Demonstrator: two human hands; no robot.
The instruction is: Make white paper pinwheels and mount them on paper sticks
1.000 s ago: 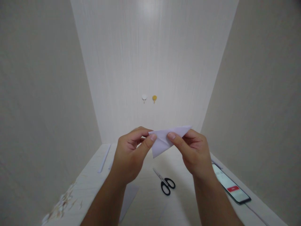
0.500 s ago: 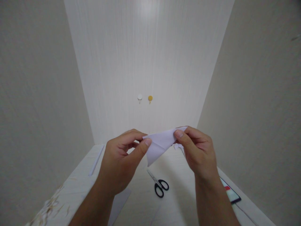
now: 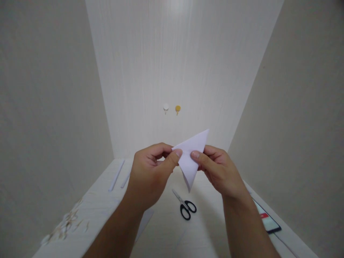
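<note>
Above table (image 3: 166, 229) | hands pinch smooth white folded paper triangle (image 3: 191, 157)

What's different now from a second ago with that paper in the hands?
The folded paper has been turned: its long tip, which lay nearly level pointing right, now points up and right, and its lower point hangs straight down. The left hand and right hand still pinch it between thumb and fingers. The scissors and phone stay on the table.
</note>
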